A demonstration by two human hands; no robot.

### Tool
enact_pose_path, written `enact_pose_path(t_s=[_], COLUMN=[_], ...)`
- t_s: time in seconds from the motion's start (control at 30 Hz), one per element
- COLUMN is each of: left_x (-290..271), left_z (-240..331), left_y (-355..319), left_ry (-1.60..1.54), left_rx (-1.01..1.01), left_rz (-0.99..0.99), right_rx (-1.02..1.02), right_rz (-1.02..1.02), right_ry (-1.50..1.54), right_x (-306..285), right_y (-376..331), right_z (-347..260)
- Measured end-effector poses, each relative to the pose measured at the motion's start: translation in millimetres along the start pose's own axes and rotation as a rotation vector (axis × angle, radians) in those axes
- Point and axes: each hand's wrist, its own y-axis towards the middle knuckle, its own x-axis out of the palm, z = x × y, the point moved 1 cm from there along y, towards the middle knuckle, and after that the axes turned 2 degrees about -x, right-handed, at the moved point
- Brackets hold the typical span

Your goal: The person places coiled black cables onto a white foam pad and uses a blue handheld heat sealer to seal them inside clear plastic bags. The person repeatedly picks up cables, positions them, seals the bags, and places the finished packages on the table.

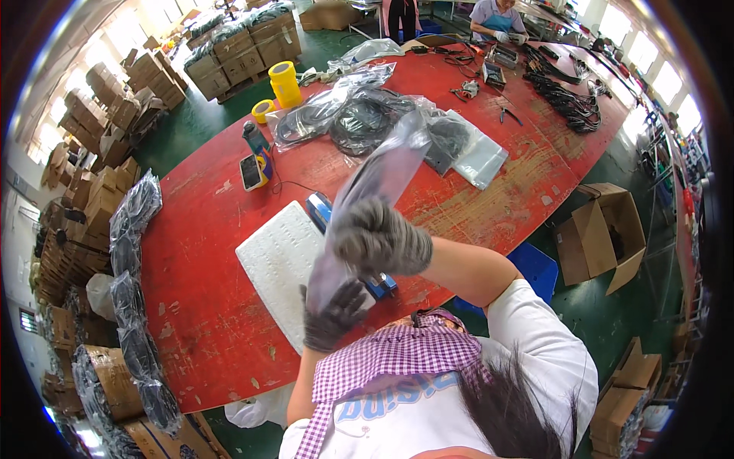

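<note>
Both gloved hands up off the red surface (489,206), right hand (380,239) fingers clenched on clear plastic bag (380,177), left hand (330,316) fingers gripping its lower end, white foam pad (274,260) just left below.

both gloved hands hold a clear plastic bag (380,177) with a dark cable inside, raised above the red table (206,306). the right hand (380,239) grips the bag's middle; the left hand (331,316) pinches its lower end. beneath the bag, on the table, lie a white foam pad (277,264) and a blue tool (319,210), mostly hidden. beyond the pad sits a phone (251,171) beside a dark bottle (254,137). farther across the table lies a heap of bagged cables (359,115); yellow tape rolls (284,83) stand near its far edge.
</note>
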Motion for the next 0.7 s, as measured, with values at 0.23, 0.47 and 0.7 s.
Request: enact_pose_path(t_s=[0.23, 0.47, 0.7], left_x=[-77.2, -225.7, -231.8], left_z=[41.3, 55.8, 81.7], left_y=[-84.9, -88.2, 5.1], left_ry=[0.131, 0.242, 0.342], left_rx=[0.239, 0.082, 0.120], left_rz=[0.321, 0.737, 0.536], right_rx=[0.669, 1.099, 1.205], right_rz=[0.026, 0.341, 0.278], right_ry=[0.085, 0.001, -0.365], right_x=[8.4, -0.4, -58.9], right_y=[-73.7, -183.9, -182.7], right_z=[105.0, 222.3, 250.2])
